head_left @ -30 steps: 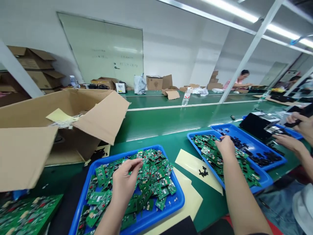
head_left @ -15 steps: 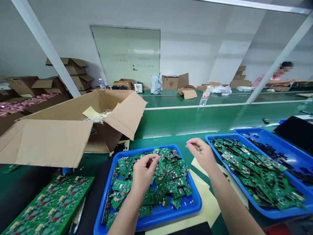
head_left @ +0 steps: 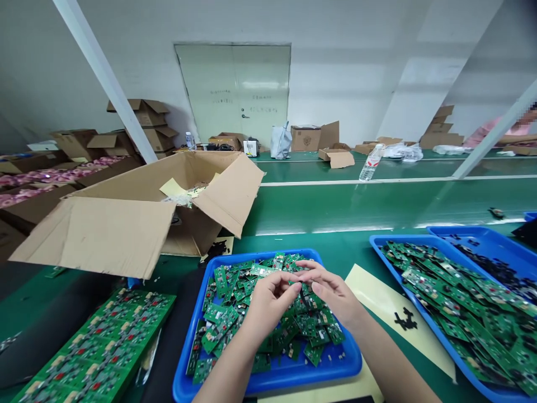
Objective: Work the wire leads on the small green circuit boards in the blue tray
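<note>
Fingers (head_left: 288, 289) of left hand (head_left: 268, 302) against right hand (head_left: 331, 294)

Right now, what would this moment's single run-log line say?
left hand: fingertips meeting right hand | over: blue tray of circuit boards | held item: unclear | beside: open cardboard box, second tray

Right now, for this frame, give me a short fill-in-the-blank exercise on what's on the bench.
The left hand and right hand meet above a ____ tray of small circuit boards.
The open cardboard box stands to the ____ of that tray.
The small black parts beside that tray lie on a ____ sheet.
Missing words: blue; left; yellow.
</note>
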`<move>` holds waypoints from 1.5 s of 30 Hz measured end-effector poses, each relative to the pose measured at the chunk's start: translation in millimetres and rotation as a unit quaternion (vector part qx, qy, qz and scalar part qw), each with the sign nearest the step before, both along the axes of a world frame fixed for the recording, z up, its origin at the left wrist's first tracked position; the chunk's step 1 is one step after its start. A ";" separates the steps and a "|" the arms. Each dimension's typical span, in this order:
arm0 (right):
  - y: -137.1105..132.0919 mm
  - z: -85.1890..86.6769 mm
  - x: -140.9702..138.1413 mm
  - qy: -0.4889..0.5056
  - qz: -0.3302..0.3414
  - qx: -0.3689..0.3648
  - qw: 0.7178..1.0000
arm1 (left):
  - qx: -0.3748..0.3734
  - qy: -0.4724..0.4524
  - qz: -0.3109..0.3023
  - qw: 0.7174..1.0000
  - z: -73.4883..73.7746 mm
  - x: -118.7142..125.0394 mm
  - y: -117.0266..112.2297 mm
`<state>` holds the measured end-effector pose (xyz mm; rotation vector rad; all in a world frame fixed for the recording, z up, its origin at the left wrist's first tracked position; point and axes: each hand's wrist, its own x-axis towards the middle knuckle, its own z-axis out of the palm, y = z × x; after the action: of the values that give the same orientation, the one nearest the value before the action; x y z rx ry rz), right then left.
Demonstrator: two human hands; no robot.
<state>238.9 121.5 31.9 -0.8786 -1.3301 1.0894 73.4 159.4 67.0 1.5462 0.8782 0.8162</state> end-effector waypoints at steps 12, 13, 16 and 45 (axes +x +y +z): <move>-9.4 -3.3 -1.0 -0.320 -0.200 0.192 0.906 | -0.077 0.024 -0.018 0.997 -3.0 3.0 -3.2; -9.6 -3.3 -2.1 -0.337 -0.212 0.211 0.893 | -0.079 0.025 -0.016 0.996 -2.7 3.1 -3.1; -9.3 -3.1 -5.6 -0.372 -0.237 0.246 0.863 | -0.084 0.029 -0.014 0.996 -1.0 2.9 -3.3; -8.7 -6.9 8.1 -0.141 -0.040 -0.109 0.983 | 0.100 0.338 0.147 0.924 17.2 -51.9 24.1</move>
<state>247.0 112.8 25.0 -1.2759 -1.4106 1.0898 21.5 183.5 84.2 1.9467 1.6000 0.5856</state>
